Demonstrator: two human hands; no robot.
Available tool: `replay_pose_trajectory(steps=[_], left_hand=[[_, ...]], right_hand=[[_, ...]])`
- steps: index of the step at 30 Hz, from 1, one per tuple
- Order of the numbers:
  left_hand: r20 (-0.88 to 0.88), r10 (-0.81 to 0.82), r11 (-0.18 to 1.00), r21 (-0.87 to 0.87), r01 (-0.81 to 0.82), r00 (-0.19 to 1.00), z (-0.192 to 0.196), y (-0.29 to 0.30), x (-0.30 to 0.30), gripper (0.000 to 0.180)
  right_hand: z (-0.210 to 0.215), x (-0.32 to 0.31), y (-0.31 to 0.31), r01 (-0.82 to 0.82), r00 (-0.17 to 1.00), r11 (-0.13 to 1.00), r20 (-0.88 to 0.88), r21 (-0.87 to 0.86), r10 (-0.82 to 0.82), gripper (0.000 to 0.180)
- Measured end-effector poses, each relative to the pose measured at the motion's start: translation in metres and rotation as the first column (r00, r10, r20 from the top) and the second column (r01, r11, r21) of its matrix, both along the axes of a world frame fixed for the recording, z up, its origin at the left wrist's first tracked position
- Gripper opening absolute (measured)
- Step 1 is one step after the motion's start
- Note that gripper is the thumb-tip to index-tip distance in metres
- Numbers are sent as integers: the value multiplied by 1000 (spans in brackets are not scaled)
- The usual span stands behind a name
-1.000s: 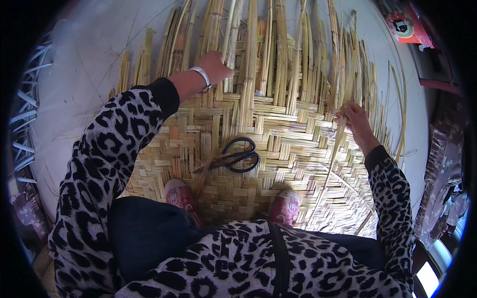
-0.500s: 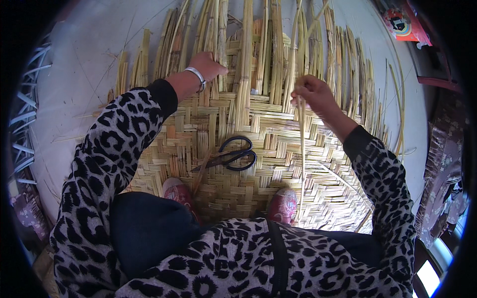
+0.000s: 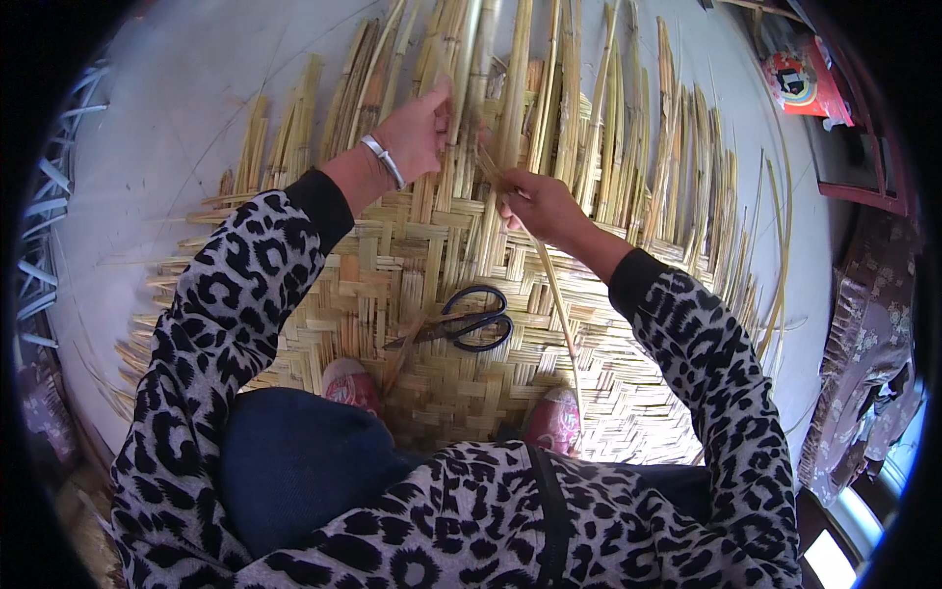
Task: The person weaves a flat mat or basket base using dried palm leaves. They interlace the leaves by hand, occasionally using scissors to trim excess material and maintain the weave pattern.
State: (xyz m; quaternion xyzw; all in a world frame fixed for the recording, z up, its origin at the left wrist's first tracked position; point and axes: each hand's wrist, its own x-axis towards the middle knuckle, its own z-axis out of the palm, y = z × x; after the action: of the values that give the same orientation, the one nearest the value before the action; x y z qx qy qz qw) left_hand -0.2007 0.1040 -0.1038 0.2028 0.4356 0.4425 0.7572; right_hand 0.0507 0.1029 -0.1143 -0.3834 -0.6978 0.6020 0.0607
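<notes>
A woven mat of flat, straw-coloured reed strips (image 3: 461, 393) spreads under my feet, its unwoven strip ends pointing away from me. My left hand (image 3: 414, 135), with a silver bangle at the wrist, is closed at the upright reed strips (image 3: 481, 59) in the far middle; its fingertips are partly blurred. Just right of it and nearer, my right hand (image 3: 546, 208) pinches a thin reed strip (image 3: 557, 304). One end of this strip reaches up toward the upright strips, and its long tail hangs down to my right shoe. Dark-handled scissors (image 3: 479, 332) lie on the mat between my feet.
My red shoes (image 3: 350, 386) rest on the mat. Loose strips (image 3: 783, 236) lie on the pale floor (image 3: 147, 177) at the right. A white lattice (image 3: 44, 231) stands at the left edge, a fringed patterned cloth (image 3: 852, 344) at the right, and a red packet (image 3: 810, 83) at the far right.
My right hand has moved left with the thin strip, close to my left hand. The left hand has shifted slightly right, and the upright strips near it have moved. The scissors stay on the mat.
</notes>
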Motion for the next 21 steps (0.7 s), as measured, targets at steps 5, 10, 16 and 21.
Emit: replay_pose_trajectory(steps=[5, 10, 16, 21], left_hand=[[-140, 401, 912, 147, -382, 905, 13, 1, -20, 19], [-392, 420, 896, 324, -305, 818, 16, -14, -46, 17], [-540, 470, 879, 215, -426, 698, -23, -89, -44, 15], [-463, 537, 827, 122, -549, 706, -43, -122, -32, 14]], right_hand=[[-5, 10, 16, 48, 993, 994, 111, -102, -37, 26], [5, 16, 32, -50, 962, 997, 265, -64, 65, 31], [24, 14, 52, -440, 785, 884, 545, 157, 294, 29], [27, 7, 46, -563, 676, 826, 598, 43, 430, 27]])
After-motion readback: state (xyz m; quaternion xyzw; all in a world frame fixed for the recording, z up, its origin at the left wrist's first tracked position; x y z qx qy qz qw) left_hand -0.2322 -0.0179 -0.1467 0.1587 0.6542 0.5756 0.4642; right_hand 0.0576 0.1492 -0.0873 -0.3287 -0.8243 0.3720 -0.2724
